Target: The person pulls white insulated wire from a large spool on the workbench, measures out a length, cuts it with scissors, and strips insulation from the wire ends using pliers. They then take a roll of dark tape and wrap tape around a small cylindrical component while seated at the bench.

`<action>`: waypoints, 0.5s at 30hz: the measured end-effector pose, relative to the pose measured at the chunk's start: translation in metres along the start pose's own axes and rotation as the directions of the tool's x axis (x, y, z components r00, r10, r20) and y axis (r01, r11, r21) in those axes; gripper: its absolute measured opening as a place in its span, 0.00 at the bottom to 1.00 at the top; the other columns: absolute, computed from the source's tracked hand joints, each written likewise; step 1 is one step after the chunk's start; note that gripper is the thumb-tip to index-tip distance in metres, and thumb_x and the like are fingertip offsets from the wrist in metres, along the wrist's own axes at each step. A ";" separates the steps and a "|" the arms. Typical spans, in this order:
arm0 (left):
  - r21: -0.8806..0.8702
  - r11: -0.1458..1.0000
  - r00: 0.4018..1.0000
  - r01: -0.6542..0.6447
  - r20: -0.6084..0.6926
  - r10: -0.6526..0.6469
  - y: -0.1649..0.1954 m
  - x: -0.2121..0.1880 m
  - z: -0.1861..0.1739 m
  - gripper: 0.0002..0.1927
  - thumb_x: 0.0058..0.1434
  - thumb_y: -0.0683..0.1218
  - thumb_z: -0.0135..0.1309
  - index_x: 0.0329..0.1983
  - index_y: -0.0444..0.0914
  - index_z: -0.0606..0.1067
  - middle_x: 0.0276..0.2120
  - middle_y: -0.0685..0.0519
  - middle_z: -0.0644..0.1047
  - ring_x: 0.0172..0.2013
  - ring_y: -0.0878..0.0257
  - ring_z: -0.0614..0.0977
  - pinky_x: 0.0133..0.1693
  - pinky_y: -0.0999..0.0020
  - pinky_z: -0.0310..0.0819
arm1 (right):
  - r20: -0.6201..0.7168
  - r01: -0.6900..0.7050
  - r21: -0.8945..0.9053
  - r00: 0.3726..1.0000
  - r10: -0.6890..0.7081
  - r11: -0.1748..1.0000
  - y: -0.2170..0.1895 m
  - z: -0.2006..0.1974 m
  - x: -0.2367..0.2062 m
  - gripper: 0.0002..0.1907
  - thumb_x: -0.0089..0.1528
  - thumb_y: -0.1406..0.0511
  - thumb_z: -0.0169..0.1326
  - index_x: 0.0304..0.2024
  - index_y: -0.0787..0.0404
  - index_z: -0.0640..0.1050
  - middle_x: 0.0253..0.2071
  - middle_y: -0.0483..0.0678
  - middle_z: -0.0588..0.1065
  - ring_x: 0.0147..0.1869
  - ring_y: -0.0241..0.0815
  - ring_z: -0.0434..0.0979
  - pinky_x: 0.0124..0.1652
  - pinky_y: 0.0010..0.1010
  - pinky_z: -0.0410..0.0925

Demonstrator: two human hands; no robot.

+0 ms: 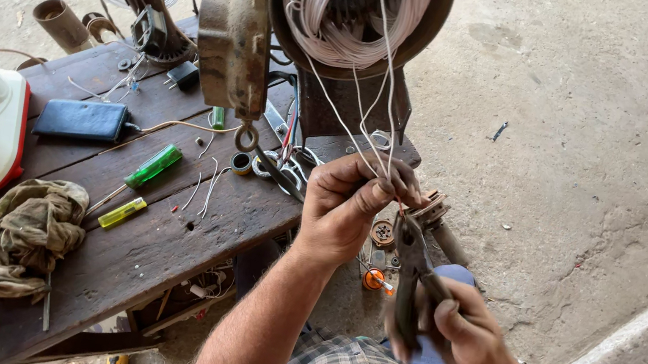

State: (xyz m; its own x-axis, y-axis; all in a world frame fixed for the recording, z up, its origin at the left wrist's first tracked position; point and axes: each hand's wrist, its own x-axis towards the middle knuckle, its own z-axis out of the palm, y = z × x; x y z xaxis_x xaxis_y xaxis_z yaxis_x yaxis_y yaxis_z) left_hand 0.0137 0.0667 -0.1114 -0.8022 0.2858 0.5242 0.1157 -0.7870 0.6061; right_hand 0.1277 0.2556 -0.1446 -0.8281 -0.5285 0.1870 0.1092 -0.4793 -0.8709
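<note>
Hands [406,263] over worn wooden table [161,243] (cluttered), concrete floor [584,161] beyond

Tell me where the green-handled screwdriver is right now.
In the head view the green-handled screwdriver lies on the wooden table, left of the person's hands, between the dark wallet-like case and the smaller yellow-handled screwdriver.

Motion-blurred pliers [414,283] in right hand [466,330]

Rough worn wooden table [163,226], dull metal pliers [413,264]
</note>
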 end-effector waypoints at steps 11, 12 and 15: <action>0.066 0.997 0.999 0.039 -0.035 -0.037 0.013 -0.005 0.001 0.13 0.72 0.47 0.60 0.48 0.31 0.78 0.44 0.44 0.80 0.43 0.57 0.84 0.47 0.59 0.82 | -0.163 0.170 -0.668 0.916 -0.365 0.725 -0.002 0.025 0.004 0.21 0.69 0.58 0.59 0.53 0.71 0.77 0.62 0.66 0.71 0.64 0.59 0.74 0.61 0.45 0.68; 0.067 0.997 0.998 0.039 -0.047 -0.035 0.013 -0.004 0.002 0.13 0.72 0.47 0.60 0.48 0.31 0.78 0.45 0.44 0.80 0.44 0.57 0.84 0.48 0.59 0.82 | -0.182 0.112 -0.847 0.858 -0.481 0.520 -0.006 0.028 0.006 0.21 0.67 0.59 0.59 0.54 0.70 0.77 0.65 0.64 0.70 0.66 0.57 0.74 0.61 0.43 0.69; 0.042 0.999 0.996 0.030 -0.082 -0.026 0.012 -0.004 0.006 0.12 0.70 0.46 0.60 0.46 0.31 0.77 0.46 0.45 0.80 0.46 0.57 0.85 0.49 0.59 0.83 | -0.112 -0.105 -0.993 0.752 -0.650 0.050 -0.017 0.036 0.014 0.22 0.62 0.62 0.60 0.53 0.72 0.76 0.66 0.65 0.67 0.68 0.61 0.70 0.63 0.46 0.65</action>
State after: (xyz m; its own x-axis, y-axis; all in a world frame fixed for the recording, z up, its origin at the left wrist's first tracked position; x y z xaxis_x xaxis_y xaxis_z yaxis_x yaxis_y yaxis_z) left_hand 0.0221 0.0593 -0.1031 -0.8505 0.2604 0.4570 0.1164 -0.7542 0.6463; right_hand 0.1340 0.2306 -0.1110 -0.7553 -0.0073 0.6553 -0.4535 0.7276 -0.5147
